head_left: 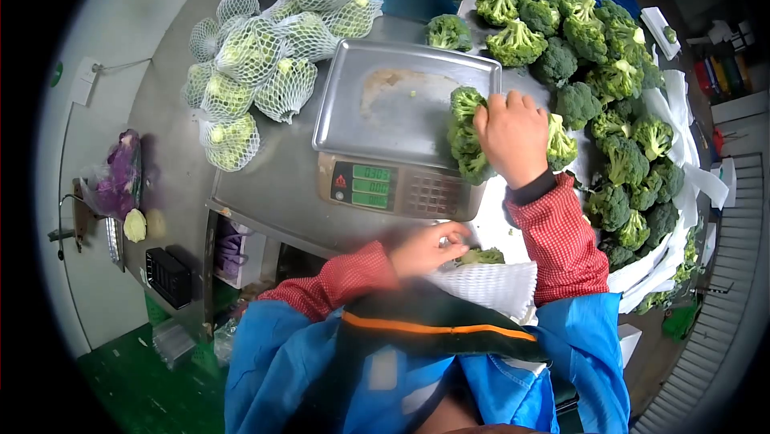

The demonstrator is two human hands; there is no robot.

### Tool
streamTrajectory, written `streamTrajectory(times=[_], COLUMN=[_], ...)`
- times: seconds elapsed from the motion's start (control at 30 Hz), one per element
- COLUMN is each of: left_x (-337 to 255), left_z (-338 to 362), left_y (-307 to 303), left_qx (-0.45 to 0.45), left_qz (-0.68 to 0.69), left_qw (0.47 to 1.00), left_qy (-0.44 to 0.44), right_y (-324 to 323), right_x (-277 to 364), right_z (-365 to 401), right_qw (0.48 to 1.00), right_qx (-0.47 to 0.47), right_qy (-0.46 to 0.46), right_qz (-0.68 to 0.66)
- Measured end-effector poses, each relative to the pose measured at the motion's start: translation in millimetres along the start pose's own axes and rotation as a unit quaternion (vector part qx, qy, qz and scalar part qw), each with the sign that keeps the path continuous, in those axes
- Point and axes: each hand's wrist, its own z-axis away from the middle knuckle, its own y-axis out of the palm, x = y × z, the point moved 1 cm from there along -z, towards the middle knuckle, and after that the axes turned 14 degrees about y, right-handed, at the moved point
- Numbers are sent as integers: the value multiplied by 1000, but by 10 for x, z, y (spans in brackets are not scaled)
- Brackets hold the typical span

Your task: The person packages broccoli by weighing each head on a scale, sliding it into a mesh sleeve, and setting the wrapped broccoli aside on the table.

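My right hand (516, 139) grips a broccoli head (468, 135) over the right edge of the metal pan (401, 97) of a digital scale. The scale's panel (369, 185) shows green lit readouts. My left hand (431, 248) is below the scale, its fingers curled together; what they hold, if anything, is hidden. Just under that hand, a piece of broccoli (481, 257) shows at the opening of a white foam net (491, 285) near my body. Another broccoli head (561, 143) lies right beside my right hand.
Netted broccoli heads (250, 50) are piled left of the scale. Loose broccoli (622, 160) covers the right side, with white paper along its edge. A single head (448, 33) sits behind the pan. A black basket (168, 277) and a purple bag (120, 177) are at the left.
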Motion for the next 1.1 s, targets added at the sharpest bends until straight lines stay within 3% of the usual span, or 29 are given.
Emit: streamTrajectory(times=[0.13,0.37,0.47,0.53,0.73,0.83,0.93,1.0,1.03,1.07,1.1], left_x=[-212,-582,-618,-632,-706,-782,-897,-923,-917,-905,-881], left_z=[-116,-506,-583,-584,-572,-530,-460,-454,-452,-452,-468], left_y=[5,100,100,-6,-172,-135,-135,-131,-120,-106,-88], left_qx=[13,66,-7,-46,-131,-125,-115,-108,-106,-106,-108], left_qz=[-1,56,204,141,146,148,229,298,327,356,341], left_qw=[1000,996,978,987,977,978,964,945,934,922,926], left_qy=[-18,36,36,56,82,79,75,87,98,109,122], right_y=[-62,70,47,75,28,-142,-479,-571,-600,-328,-385], right_x=[17,3,-61,-119,-193,-242,-329,-429,-413,-450,-407], right_z=[45,19,36,62,57,43,262,583,781,1077,1164], right_qw=[999,997,994,991,979,963,926,854,797,791,730], right_qx=[-31,-19,11,26,57,-20,28,180,298,321,405], right_qy=[-6,5,8,-3,27,29,91,129,197,154,140], right_qz=[-35,-71,-104,-135,-196,-266,-364,-470,-487,-497,-533])
